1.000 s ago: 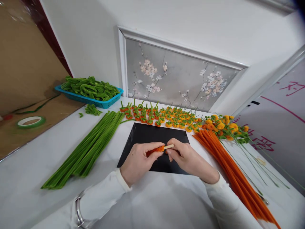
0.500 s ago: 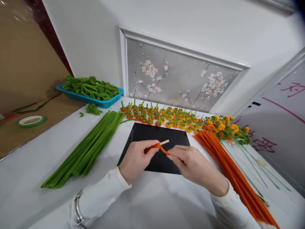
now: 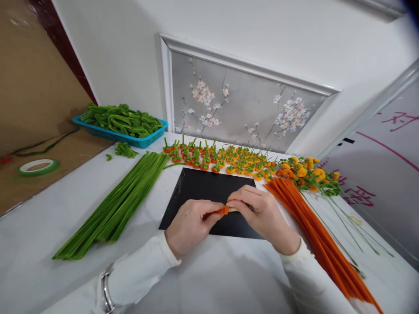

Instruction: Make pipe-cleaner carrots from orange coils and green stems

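Above the black mat (image 3: 190, 185), my left hand (image 3: 193, 222) pinches an orange pipe cleaner (image 3: 225, 210) wound around a thin wooden stick (image 3: 232, 209). My right hand (image 3: 262, 213) is closed at the stick's other end, its thumb and forefinger touching the orange winding. Whether those fingers grip the pipe cleaner's loose end or the stick is hard to see. A bundle of orange pipe cleaners (image 3: 314, 231) lies just right of my right hand. Left of the mat rests a bundle of green pipe cleaners (image 3: 114, 205).
Rows of small orange and yellow flower heads (image 3: 242, 163) stand behind the mat. Finished yellow flowers with long stems (image 3: 304, 172) lie at the right. A blue basket (image 3: 144, 141) of green loops sits back left, near short green pieces (image 3: 126, 150) and green tape (image 3: 38, 167).
Both hands have come together and sit slightly lower. My right hand has moved in to the stick, and the strand that stretched between the hands is now wrapped or covered.
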{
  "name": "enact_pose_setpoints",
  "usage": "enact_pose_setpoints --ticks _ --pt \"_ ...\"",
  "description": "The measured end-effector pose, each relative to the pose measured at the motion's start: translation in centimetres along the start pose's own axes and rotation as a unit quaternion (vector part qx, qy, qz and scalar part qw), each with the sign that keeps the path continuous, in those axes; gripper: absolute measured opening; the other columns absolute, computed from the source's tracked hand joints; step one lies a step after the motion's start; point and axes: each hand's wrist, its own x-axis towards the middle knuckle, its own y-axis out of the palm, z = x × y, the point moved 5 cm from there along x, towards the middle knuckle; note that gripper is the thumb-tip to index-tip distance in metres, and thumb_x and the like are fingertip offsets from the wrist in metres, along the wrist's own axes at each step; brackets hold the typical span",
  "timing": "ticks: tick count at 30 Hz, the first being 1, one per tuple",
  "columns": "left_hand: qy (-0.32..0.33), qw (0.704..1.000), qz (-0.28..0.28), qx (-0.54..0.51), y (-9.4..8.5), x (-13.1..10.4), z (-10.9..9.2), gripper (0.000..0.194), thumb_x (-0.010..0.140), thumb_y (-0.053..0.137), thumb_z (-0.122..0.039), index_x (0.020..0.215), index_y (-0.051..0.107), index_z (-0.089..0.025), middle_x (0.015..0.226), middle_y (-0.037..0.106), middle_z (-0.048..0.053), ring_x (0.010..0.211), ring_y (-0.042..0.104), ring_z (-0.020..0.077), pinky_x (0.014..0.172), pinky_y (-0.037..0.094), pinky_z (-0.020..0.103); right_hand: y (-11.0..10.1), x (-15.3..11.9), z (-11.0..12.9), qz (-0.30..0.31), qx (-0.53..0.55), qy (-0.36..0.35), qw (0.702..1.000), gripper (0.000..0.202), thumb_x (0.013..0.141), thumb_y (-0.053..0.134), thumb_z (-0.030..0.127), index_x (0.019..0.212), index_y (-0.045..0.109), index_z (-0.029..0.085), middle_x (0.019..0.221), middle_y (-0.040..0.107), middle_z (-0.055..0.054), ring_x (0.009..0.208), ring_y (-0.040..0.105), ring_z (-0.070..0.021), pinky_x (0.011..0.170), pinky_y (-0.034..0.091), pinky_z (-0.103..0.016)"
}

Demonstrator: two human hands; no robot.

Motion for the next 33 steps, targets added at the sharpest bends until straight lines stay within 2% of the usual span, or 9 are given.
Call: enact_pose_setpoints --ticks 3,6,9,12,15,19,23,30,33 --pt "0.01 1.0 0.006 -0.006 0.1 0.0 -0.3 0.019 0.088 0.051 -0.018 0.088 0.07 -0.02 0.071 0.064 -0.002 0.061 0.053 0.0096 0.057 0.035 0.021 0.0 0.1 -0.5 -0.009 0.006 0.038 0.999 0.011 0.086 0.058 0.018 0.08 0.067 0.019 0.072 0.062 0.001 0.064 0.057 -0.0102 0.061 0.043 -0.021" --pt "0.02 1.0 0.007 0.004 0.1 0.1 -0.6 0.021 0.088 0.05 -0.016 0.079 0.069 -0.018 0.061 0.054 -0.004 0.057 0.047 0.0084 0.055 0.031 0.021 0.0 0.1 -1.3 -0.005 0.024 0.073 0.997 0.011 0.085 0.059 0.022 0.078 0.067 0.019 0.07 0.064 0.001 0.062 0.056 -0.0104 0.059 0.042 -0.021" --pt "0.024 1.0 0.015 -0.004 0.2 0.2 -0.8 0.023 0.087 0.049 -0.013 0.071 0.066 -0.016 0.059 0.05 -0.004 0.056 0.044 0.0081 0.054 0.03 0.021 0.5 0.0 -2.5 0.035 0.052 0.105 0.992 0.017 0.086 0.058 0.027 0.075 0.066 0.019 0.067 0.064 0.002 0.059 0.053 -0.0102 0.055 0.039 -0.02" --pt "0.0 0.999 0.023 -0.046 0.3 0.3 -0.6 0.022 0.087 0.05 -0.018 0.073 0.067 -0.015 0.061 0.054 -0.002 0.057 0.044 0.0087 0.053 0.03 0.021 1.2 -0.1 -3.3 0.089 0.073 0.119 0.986 0.022 0.087 0.055 0.026 0.07 0.065 0.017 0.065 0.062 0.002 0.059 0.052 -0.0102 0.053 0.038 -0.02" --pt "-0.034 0.992 0.023 -0.12 0.0 0.4 -0.3 0.025 0.088 0.049 -0.024 0.078 0.07 -0.014 0.068 0.062 0.001 0.06 0.05 0.0099 0.054 0.034 0.02 1.4 -0.3 -3.4 0.115 0.07 0.105 0.985 0.021 0.088 0.052 0.021 0.072 0.065 0.017 0.067 0.062 0.001 0.061 0.053 -0.0106 0.055 0.038 -0.02" --pt "-0.055 0.979 0.005 -0.194 -0.5 0.5 0.1 0.023 0.085 0.052 -0.024 0.08 0.071 -0.014 0.074 0.069 0.002 0.067 0.057 0.0119 0.062 0.042 0.02 1.5 -0.4 -2.8 0.117 0.039 0.066 0.99 0.02 0.09 0.047 0.015 0.081 0.066 0.019 0.075 0.063 0.0 0.067 0.056 -0.0118 0.062 0.04 -0.022" --pt "-0.087 0.969 -0.027 -0.231 -0.8 0.6 1.0 0.018 0.08 0.058 -0.023 0.088 0.072 -0.014 0.077 0.071 0.003 0.065 0.059 0.0125 0.062 0.047 0.021 1.6 -0.5 -2.2 0.121 -0.006 0.027 0.992 0.025 0.091 0.043 0.011 0.076 0.062 0.018 0.071 0.058 -0.001 0.065 0.054 -0.0122 0.061 0.04 -0.023" --pt "-0.085 0.974 -0.089 -0.19 -1.7 0.9 1.6 0.014 0.078 0.06 -0.022 0.084 0.071 -0.014 0.081 0.072 0.004 0.075 0.063 0.0154 0.069 0.051 0.024 2.2 -0.8 -1.4 0.116 -0.033 -0.016 0.993 0.025 0.092 0.04 0.011 0.092 0.064 0.018 0.084 0.061 -0.005 0.072 0.059 -0.0135 0.066 0.048 -0.025" --pt "-0.096 0.974 -0.107 -0.173 -2.0 0.8 2.1 0.018 0.078 0.061 -0.022 0.091 0.071 -0.015 0.087 0.074 0.004 0.08 0.065 0.0175 0.073 0.052 0.026 2.1 -0.9 -1.2 0.103 -0.057 -0.014 0.993 0.026 0.093 0.039 0.012 0.096 0.064 0.017 0.085 0.062 -0.006 0.073 0.06 -0.014 0.066 0.05 -0.026"
